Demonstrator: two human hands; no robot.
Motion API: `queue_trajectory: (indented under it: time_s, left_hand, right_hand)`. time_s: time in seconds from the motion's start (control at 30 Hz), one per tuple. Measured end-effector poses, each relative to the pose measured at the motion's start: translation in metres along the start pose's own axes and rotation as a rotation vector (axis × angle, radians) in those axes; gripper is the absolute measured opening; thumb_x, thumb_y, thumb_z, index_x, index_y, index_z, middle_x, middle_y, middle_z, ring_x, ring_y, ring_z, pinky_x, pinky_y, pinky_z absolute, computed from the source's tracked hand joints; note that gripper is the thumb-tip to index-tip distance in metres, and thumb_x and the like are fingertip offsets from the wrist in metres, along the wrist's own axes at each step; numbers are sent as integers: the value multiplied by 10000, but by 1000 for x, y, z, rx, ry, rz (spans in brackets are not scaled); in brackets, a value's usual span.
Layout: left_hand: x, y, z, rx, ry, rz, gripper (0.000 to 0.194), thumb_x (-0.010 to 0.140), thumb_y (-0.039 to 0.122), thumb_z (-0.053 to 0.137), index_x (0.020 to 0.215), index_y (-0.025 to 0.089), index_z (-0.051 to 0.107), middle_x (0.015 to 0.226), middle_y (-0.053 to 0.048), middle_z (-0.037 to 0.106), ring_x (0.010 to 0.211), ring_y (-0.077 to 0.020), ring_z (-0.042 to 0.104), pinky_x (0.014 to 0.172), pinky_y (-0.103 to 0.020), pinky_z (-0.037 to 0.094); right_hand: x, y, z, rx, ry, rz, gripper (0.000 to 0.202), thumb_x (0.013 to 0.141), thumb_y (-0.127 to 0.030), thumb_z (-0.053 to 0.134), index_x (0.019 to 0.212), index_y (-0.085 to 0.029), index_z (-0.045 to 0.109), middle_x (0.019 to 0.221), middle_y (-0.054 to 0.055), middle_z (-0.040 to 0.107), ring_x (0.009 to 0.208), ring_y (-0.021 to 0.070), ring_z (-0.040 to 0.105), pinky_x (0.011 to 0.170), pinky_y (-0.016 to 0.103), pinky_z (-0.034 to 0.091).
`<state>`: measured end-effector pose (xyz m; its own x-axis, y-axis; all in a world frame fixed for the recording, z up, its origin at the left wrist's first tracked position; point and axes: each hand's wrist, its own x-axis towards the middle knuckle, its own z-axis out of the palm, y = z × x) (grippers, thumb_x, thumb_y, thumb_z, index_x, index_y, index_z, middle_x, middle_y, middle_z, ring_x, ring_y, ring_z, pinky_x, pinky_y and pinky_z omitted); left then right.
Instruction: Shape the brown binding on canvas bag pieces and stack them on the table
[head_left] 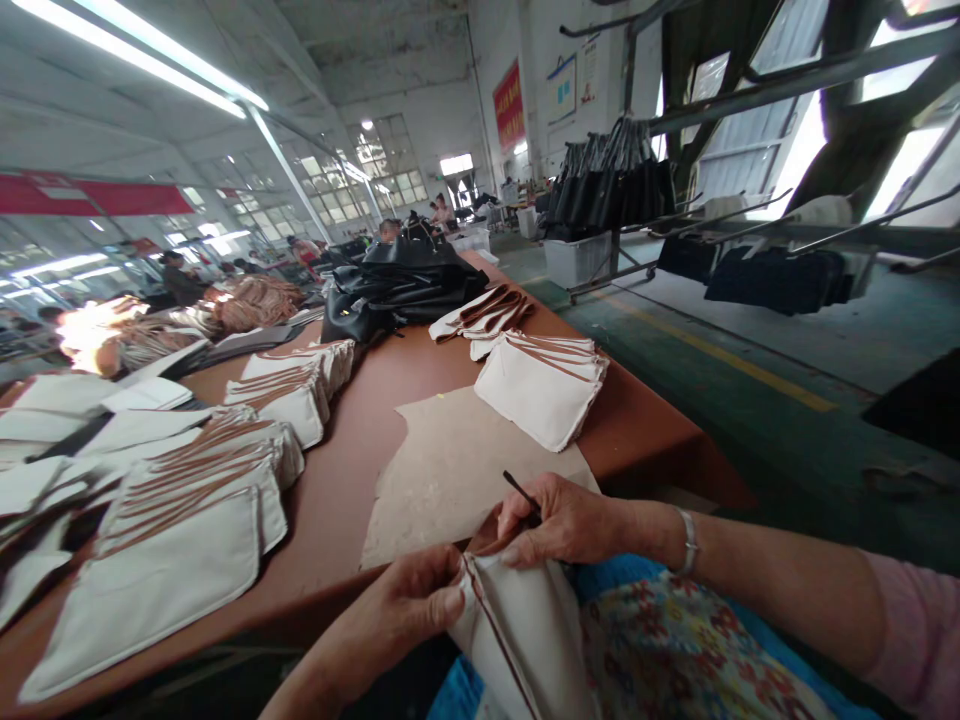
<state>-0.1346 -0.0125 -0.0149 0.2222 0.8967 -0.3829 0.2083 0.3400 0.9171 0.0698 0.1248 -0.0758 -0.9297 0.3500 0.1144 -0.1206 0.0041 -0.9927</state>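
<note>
An off-white pouch-like piece with a dark brown seam edge lies over my lap at the table's front edge. My left hand pinches its upper left side between thumb and fingers. On the upper right side, my right hand is closed on the same piece, thumb pressed onto the pale material. A thin dark tool sticks out from the fingers of that hand, pointing up and left; its kind cannot be made out. Just beyond both hands, a sheet of brown paper lies on the table.
The brown-covered table bears overlapping off-white pieces at left and another stack at right. Black bags are heaped farther back. A metal rack stands at right, near hanging black bags and a grey bin.
</note>
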Motion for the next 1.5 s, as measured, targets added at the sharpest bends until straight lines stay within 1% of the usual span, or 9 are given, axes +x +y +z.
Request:
queue_trajectory:
  time_s: [0.13, 0.47, 0.6, 0.7, 0.8, 1.13, 1.23, 1.4, 1.5]
  left_hand:
    - [2, -15, 12, -179, 22, 50, 362, 749, 446, 756, 885, 135, 632, 784, -9, 572, 707, -132, 456, 646, -231, 358]
    - [16, -23, 43, -223, 38, 63, 232, 828, 352, 703, 780, 131, 649, 770, -29, 637, 713, -133, 505, 671, -243, 382]
    - [16, -14, 46, -179, 19, 84, 224, 852, 344, 673, 798, 127, 668, 795, -35, 617, 762, -156, 519, 713, -264, 399]
    - [16, -11, 48, -143, 45, 92, 240, 858, 355, 663, 794, 124, 664, 764, -17, 567, 739, -139, 472, 687, -247, 379]
    - [18, -13, 50, -130, 40, 102, 260, 843, 375, 678, 812, 117, 664, 772, -21, 564, 736, -138, 461, 678, -247, 371]
    - [23, -19, 60, -131, 95, 100, 268, 798, 383, 725, 783, 122, 665, 729, -12, 579, 680, -120, 447, 632, -225, 360]
    - [24, -16, 62, -108, 39, 82, 274, 814, 394, 706, 796, 124, 660, 736, -10, 560, 667, -112, 421, 604, -221, 335]
    - [24, -13, 62, -187, 53, 18, 337, 789, 451, 713, 754, 122, 646, 673, 2, 515, 613, -101, 383, 547, -219, 284]
    - [25, -17, 59, -231, 14, -25, 356, 759, 455, 740, 753, 110, 651, 662, -1, 516, 596, -93, 376, 544, -219, 274]
  right_hand:
    - [-5, 1, -4, 72, 23, -14, 357, 703, -410, 777, 831, -87, 695, 834, 51, 674, 750, 138, 580, 692, 244, 460]
    - [-25, -9, -5, -549, -150, -285, 150, 872, -239, 572, 893, -114, 653, 782, 34, 613, 710, 120, 546, 674, 223, 434]
    - [-33, -13, 3, -715, -67, -379, 214, 883, -265, 539, 1037, -120, 578, 862, 61, 631, 708, 130, 559, 634, 225, 432]
    - [-34, -10, 7, -893, -16, -572, 107, 883, -210, 471, 908, -137, 546, 762, 40, 599, 623, 126, 521, 555, 229, 394]
    - [-34, -7, 8, -1060, -49, -745, 158, 906, -165, 400, 799, -151, 515, 681, 22, 557, 580, 132, 491, 515, 255, 358]
    - [-32, 9, 16, -1225, 48, -862, 157, 885, -181, 419, 743, -164, 485, 641, 8, 503, 551, 138, 426, 461, 293, 266]
    - [-30, 6, 13, -1086, 24, -694, 77, 800, -191, 477, 725, -176, 467, 639, -3, 486, 544, 125, 393, 459, 266, 272]
    - [-28, -9, -5, -392, -129, 35, 50, 738, -131, 491, 765, -147, 530, 621, -47, 478, 538, 66, 408, 496, 172, 328]
    - [-27, -12, -10, -152, -213, 254, 74, 737, -173, 528, 796, -144, 563, 596, -56, 464, 508, 57, 399, 470, 158, 306]
